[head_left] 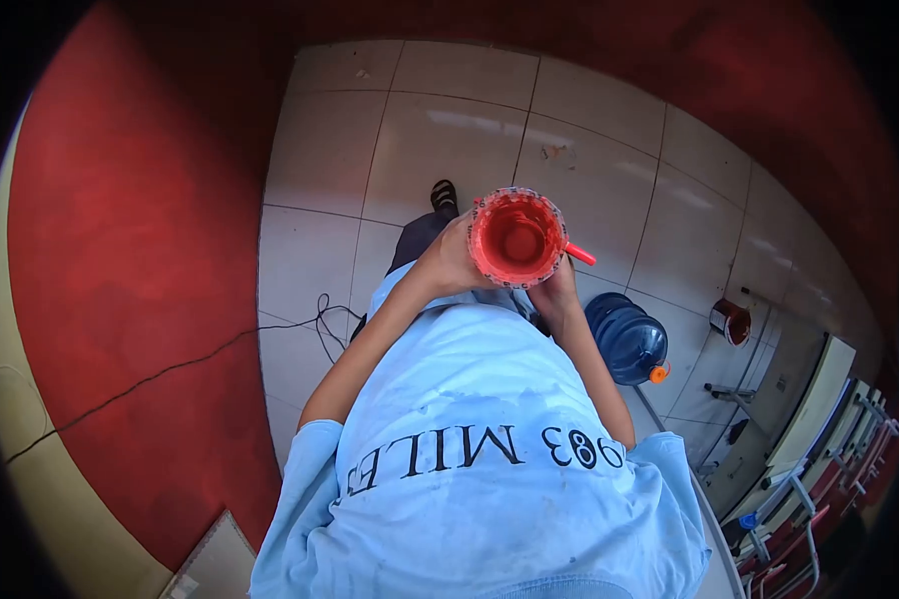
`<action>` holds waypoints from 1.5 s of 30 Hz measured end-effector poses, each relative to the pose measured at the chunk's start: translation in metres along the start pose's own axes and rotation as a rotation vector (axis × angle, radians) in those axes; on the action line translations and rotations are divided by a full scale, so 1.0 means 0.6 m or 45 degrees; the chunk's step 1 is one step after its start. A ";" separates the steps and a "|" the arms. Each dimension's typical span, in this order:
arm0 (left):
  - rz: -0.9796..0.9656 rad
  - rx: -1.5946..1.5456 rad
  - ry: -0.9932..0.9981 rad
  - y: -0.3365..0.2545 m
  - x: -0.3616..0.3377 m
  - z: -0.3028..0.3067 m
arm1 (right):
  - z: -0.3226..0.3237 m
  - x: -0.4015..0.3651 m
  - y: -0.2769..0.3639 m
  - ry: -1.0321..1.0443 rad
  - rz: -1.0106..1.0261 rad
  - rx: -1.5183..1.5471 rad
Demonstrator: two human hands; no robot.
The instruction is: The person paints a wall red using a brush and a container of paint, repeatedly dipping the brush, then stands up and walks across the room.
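A paint bucket (522,240), coated red inside and with a ragged, paint-crusted rim, is held up in front of my body. I look almost straight down into it, and red paint lines its wall and bottom. My left hand (453,262) grips its left side. From below on the right, my right hand (556,288) holds it, with most of its fingers hidden behind the bucket. A short red handle (580,255) juts out on the right, close above my right hand; what it belongs to is hidden.
On the tiled floor (449,130), a blue water jug (624,339) with an orange cap lies to the right. Past it is another red-stained bucket (731,321). Folded furniture (799,439) leans at the right. A black cable (180,366) crosses the left, along the red wall (130,250).
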State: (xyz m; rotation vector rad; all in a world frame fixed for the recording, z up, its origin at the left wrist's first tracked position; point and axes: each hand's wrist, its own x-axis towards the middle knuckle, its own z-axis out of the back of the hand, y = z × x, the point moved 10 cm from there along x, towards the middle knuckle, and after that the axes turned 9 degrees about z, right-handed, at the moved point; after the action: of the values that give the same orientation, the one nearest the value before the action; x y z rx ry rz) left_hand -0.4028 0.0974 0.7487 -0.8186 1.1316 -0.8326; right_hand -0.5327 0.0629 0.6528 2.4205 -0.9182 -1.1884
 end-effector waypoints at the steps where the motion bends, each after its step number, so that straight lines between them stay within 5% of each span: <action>1: -0.040 0.006 -0.024 -0.005 -0.006 -0.005 | -0.007 -0.010 0.000 0.030 -0.042 0.028; 7: -0.276 0.273 -0.231 -0.065 -0.056 0.001 | -0.013 -0.040 0.012 -0.041 -0.066 0.012; 11: 0.456 0.389 0.168 0.047 -0.115 0.003 | 0.016 -0.013 0.032 0.002 0.027 0.168; 14: 0.461 0.190 0.625 0.071 -0.150 -0.044 | 0.032 -0.007 0.074 -0.118 0.123 0.069; 15: 0.273 0.150 0.566 0.057 -0.150 -0.044 | 0.054 0.008 0.076 -0.046 0.151 0.109; 19: 0.183 0.093 0.212 0.052 -0.138 0.004 | 0.028 0.008 0.107 -0.061 0.198 0.019; 26: 0.077 -0.121 0.291 0.144 -0.125 0.037 | -0.063 0.023 0.088 -0.015 0.192 -0.111; 31: 0.185 0.211 0.073 0.166 -0.126 0.181 | -0.147 0.028 0.015 0.017 0.191 -0.151; 34: 0.156 0.013 -0.079 0.121 -0.171 0.276 | -0.177 0.025 -0.022 0.037 0.203 -0.100; 36: 0.030 0.088 -0.005 0.042 -0.219 0.307 | -0.191 0.024 -0.050 0.076 0.190 -0.068; 42: -1.216 -0.245 0.429 -0.249 -0.434 0.302 | -0.226 0.045 -0.122 0.210 0.066 0.026; 45: -1.508 -0.273 0.711 -0.305 -0.492 0.245 | -0.243 0.046 -0.144 0.385 0.005 0.034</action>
State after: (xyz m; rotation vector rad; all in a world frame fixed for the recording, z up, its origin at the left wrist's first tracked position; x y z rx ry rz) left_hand -0.3490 0.2926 1.0670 -1.5291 1.1719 -2.0330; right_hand -0.3694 0.1075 0.6819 2.5248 -0.8473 -0.7818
